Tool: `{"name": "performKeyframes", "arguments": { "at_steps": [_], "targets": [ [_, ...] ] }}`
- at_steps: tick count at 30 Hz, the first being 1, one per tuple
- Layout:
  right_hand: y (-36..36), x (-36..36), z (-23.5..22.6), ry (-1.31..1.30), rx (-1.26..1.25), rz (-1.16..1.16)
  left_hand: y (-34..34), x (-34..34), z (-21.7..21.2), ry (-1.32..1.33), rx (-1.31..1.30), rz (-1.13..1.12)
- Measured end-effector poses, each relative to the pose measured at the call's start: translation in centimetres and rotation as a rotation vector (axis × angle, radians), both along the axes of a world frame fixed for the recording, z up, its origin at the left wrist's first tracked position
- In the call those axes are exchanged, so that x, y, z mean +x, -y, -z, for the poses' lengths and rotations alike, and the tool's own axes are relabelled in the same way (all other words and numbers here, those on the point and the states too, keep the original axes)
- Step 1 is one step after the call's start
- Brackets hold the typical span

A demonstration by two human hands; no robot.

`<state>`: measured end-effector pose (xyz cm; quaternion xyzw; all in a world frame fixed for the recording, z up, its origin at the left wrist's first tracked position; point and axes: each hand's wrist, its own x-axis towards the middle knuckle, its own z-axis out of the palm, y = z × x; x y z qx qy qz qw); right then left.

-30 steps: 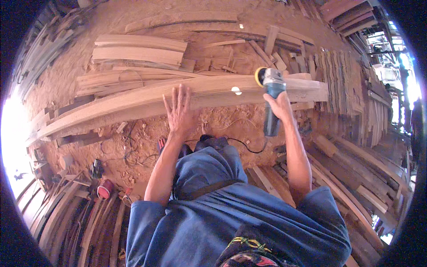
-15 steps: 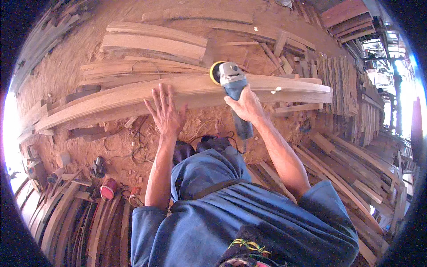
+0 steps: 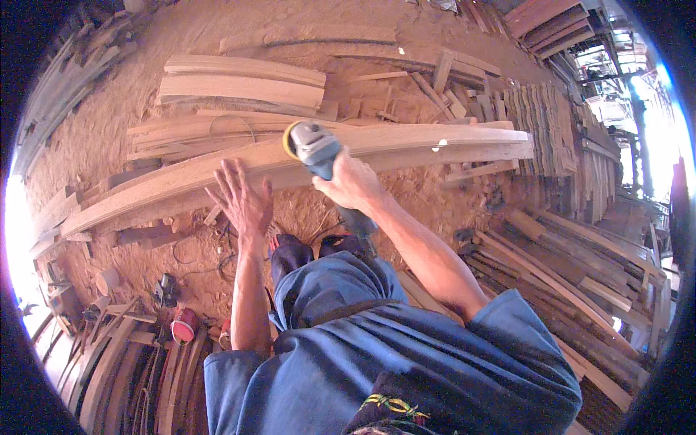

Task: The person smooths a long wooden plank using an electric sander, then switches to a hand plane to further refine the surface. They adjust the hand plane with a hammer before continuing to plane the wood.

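Sawdust-covered floor (image 3: 145, 130) spreads all around. A pile of pale cut planks (image 3: 243, 81) lies on it at the far side, with short offcuts (image 3: 442, 76) scattered to the right of that pile. Stacked darker boards (image 3: 573, 283) lean further right, and a small red can (image 3: 183, 325) stands lower left of the pile.

**Where everything lies around the long plank**

A long plank (image 3: 304, 163) runs left to right across the sawdust floor (image 3: 109, 123), in front of the person. The angle grinder (image 3: 315, 148) sits on the plank near its middle, with the right hand (image 3: 351, 185) wrapped round its body just behind it. The left hand (image 3: 243, 199) lies flat against the plank's near edge, left of the grinder. Beyond the plank lies a stack of boards (image 3: 243, 80). More stacked timber (image 3: 573, 268) lies to the right. Small tools (image 3: 167, 290) rest on the floor at lower left, beside the person's left arm.
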<state>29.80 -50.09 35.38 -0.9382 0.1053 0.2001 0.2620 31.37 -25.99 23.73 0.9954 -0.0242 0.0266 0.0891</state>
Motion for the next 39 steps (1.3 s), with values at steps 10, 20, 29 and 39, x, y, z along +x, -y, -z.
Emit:
{"name": "performKeyframes", "arguments": {
  "at_steps": [10, 20, 29, 39],
  "targets": [
    [28.2, -6.9, 1.2, 0.089, -0.111, 0.406, 18.7, -3.0, -0.5, -0.086, -0.192, 0.411],
    [25.1, -4.9, 2.1, 0.093, -0.01, 0.372, 15.3, -1.8, -0.9, -0.029, -0.271, 0.347],
    [0.1, 0.8, 1.9, 0.147, -0.036, 0.186, -2.5, 0.7, -0.2, -0.016, -0.094, 0.172],
    [-18.4, 4.3, 1.1, 0.101, 0.036, -0.071, -17.2, 1.3, 0.4, 0.08, -0.029, -0.09]
  ]
}}
